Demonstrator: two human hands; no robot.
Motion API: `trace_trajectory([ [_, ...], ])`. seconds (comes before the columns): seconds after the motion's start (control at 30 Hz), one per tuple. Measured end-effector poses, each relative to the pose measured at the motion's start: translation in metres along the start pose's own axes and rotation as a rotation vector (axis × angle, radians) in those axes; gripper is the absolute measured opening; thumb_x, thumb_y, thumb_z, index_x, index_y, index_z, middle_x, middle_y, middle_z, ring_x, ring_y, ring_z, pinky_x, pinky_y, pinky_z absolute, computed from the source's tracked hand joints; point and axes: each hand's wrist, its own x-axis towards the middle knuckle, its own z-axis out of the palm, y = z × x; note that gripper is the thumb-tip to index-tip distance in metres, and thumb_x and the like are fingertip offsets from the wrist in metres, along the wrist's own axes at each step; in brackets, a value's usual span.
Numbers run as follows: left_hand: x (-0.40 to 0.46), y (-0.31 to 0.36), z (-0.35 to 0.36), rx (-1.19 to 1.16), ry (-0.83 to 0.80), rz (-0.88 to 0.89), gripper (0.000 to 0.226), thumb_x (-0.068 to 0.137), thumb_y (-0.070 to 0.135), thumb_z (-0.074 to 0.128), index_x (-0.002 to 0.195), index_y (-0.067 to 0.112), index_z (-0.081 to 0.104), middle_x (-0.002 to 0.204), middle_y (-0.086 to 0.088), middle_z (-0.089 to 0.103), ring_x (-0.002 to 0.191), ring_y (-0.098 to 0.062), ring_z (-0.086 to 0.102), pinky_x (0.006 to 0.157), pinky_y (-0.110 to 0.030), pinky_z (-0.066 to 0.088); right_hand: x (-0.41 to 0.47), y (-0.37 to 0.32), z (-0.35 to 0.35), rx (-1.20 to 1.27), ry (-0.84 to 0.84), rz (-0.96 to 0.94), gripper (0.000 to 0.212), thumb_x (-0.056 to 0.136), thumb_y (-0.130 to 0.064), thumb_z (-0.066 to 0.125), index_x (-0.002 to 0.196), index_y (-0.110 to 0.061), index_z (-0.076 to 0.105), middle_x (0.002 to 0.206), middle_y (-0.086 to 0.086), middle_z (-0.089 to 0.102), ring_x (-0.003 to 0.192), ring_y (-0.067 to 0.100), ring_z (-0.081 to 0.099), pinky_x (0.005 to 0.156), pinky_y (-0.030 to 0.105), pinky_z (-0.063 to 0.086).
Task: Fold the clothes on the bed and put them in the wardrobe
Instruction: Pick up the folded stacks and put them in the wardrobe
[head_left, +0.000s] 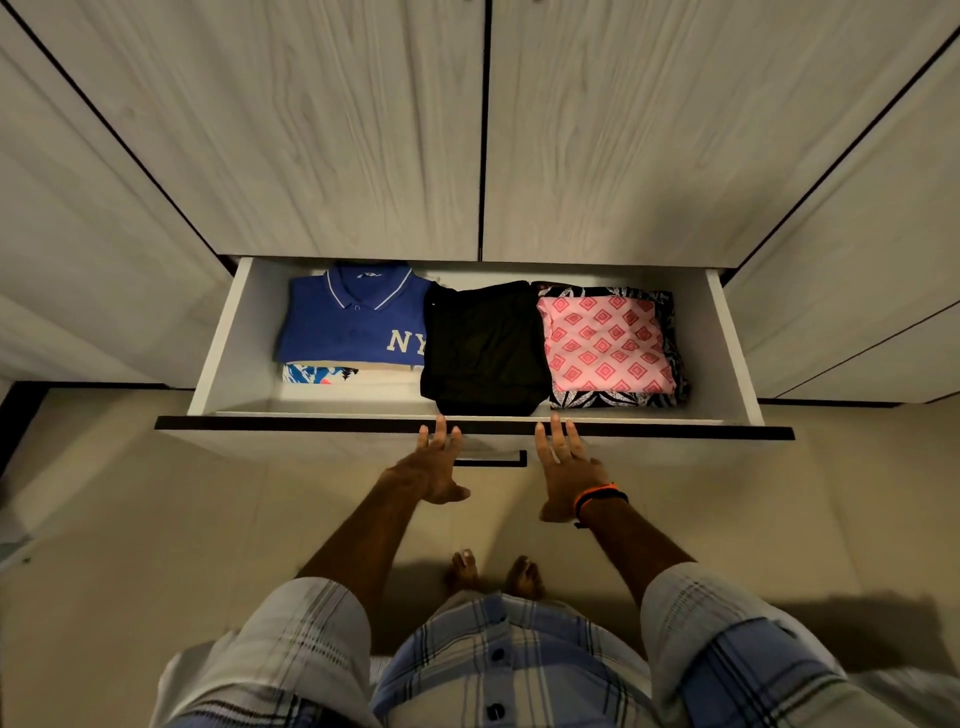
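Observation:
The wardrobe drawer (244, 338) stands pulled out below the closed doors. Inside it lie folded clothes: a blue polo shirt (353, 322) with "NY" on a white-and-blue printed piece (317, 374) at the left, a black garment (483, 348) in the middle, and a pink diamond-patterned cloth (605, 345) on a black-and-white leaf print (618, 400) at the right. My left hand (434, 465) and my right hand (569, 470) reach with straight fingers to the drawer's dark front edge (311, 423), fingertips at it, either side of the black handle (491, 461). Neither hand holds anything.
Pale wood-grain wardrobe doors (363, 130) fill the view above and to both sides. Beige floor tiles (156, 519) lie below the drawer, with my bare feet (493, 574) on them. An orange-and-black band (597, 496) is on my right wrist.

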Motion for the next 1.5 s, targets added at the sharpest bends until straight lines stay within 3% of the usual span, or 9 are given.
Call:
trace_trajectory([
  [0.17, 0.025, -0.003, -0.031, 0.012, -0.031, 0.009, 0.100, 0.093, 0.040, 0.062, 0.155, 0.012, -0.012, 0.159, -0.011, -0.028, 0.147, -0.036, -0.020, 0.122, -0.048, 0.012, 0.028, 0.007, -0.022, -0.012, 0.009, 0.002, 0.119, 0.080, -0.041, 0.072, 0.154, -0.020, -0.018, 0.160, 0.009, -0.027, 0.149, 0.032, -0.018, 0.116, 0.054, 0.029],
  [0.5, 0.077, -0.006, -0.076, 0.059, 0.054, -0.009, 0.106, 0.089, 0.039, 0.068, 0.155, 0.014, -0.011, 0.159, -0.010, -0.028, 0.147, -0.037, -0.020, 0.119, -0.054, 0.021, 0.087, 0.024, -0.072, 0.030, -0.020, -0.009, 0.123, 0.079, -0.041, 0.075, 0.153, -0.020, -0.022, 0.159, 0.008, -0.031, 0.148, 0.031, -0.022, 0.115, 0.058, 0.026],
  [0.9, 0.134, -0.004, -0.140, 0.065, 0.130, -0.045, 0.107, 0.088, 0.041, 0.068, 0.155, 0.014, -0.013, 0.159, -0.010, -0.028, 0.147, -0.036, -0.021, 0.120, -0.053, 0.017, 0.155, 0.041, -0.123, 0.027, 0.078, -0.036, 0.119, 0.081, -0.039, 0.071, 0.153, -0.019, -0.021, 0.158, 0.009, -0.032, 0.148, 0.033, -0.020, 0.113, 0.056, 0.032],
  [1.07, 0.154, -0.010, -0.158, 0.036, 0.159, -0.004, 0.108, 0.088, 0.039, 0.069, 0.155, 0.014, -0.014, 0.158, -0.009, -0.031, 0.146, -0.035, -0.023, 0.117, -0.057, 0.022, 0.179, 0.045, -0.137, 0.049, 0.113, -0.043, 0.118, 0.080, -0.034, 0.071, 0.153, -0.019, -0.020, 0.159, 0.010, -0.031, 0.148, 0.034, -0.020, 0.112, 0.056, 0.034],
  [1.2, 0.167, -0.013, -0.166, 0.020, 0.231, 0.004, 0.112, 0.087, 0.041, 0.070, 0.154, 0.016, -0.016, 0.155, -0.010, -0.036, 0.145, -0.036, -0.024, 0.117, -0.058, 0.023, 0.197, 0.045, -0.150, 0.085, 0.145, -0.030, 0.116, 0.081, -0.034, 0.071, 0.154, -0.016, -0.017, 0.159, 0.014, -0.026, 0.149, 0.035, -0.017, 0.119, 0.056, 0.019],
  [1.27, 0.171, -0.009, -0.163, -0.076, 0.365, -0.035, 0.114, 0.086, 0.041, 0.071, 0.154, 0.016, -0.017, 0.152, -0.014, -0.041, 0.146, -0.037, -0.021, 0.117, -0.056, 0.023, 0.200, 0.036, -0.149, 0.319, 0.302, 0.025, 0.108, 0.085, -0.032, 0.070, 0.156, -0.012, -0.009, 0.161, 0.018, -0.017, 0.150, 0.035, -0.009, 0.122, 0.053, 0.015],
  [1.33, 0.174, -0.002, -0.159, -0.351, 0.502, -0.103, 0.116, 0.086, 0.035, 0.072, 0.152, 0.006, -0.019, 0.151, -0.018, -0.040, 0.149, -0.038, -0.009, 0.118, -0.046, 0.026, 0.199, 0.024, -0.144, 0.759, 0.522, 0.194, 0.098, 0.088, -0.023, 0.069, 0.156, -0.007, 0.000, 0.163, 0.019, -0.001, 0.151, 0.033, 0.009, 0.121, 0.045, 0.022],
  [1.4, 0.177, 0.003, -0.162, -0.649, 0.457, -0.166, 0.116, 0.087, 0.030, 0.073, 0.150, 0.000, -0.020, 0.158, -0.020, -0.026, 0.149, -0.035, 0.008, 0.118, -0.035, 0.026, 0.201, 0.016, -0.143, 1.155, 0.459, 0.351, 0.095, 0.088, -0.016, 0.070, 0.155, -0.003, 0.004, 0.161, 0.021, 0.017, 0.146, 0.035, 0.026, 0.117, 0.042, 0.031],
  [1.5, 0.186, 0.005, -0.178, -0.943, 0.299, -0.197, 0.106, 0.086, 0.026, 0.075, 0.153, 0.005, -0.004, 0.155, -0.012, 0.029, 0.139, -0.029, 0.037, 0.106, -0.029, 0.038, 0.216, 0.019, -0.151, 1.448, 0.254, 0.337, 0.084, 0.082, -0.012, 0.075, 0.150, -0.007, 0.025, 0.151, 0.018, 0.038, 0.139, 0.035, 0.037, 0.112, 0.042, 0.037],
])
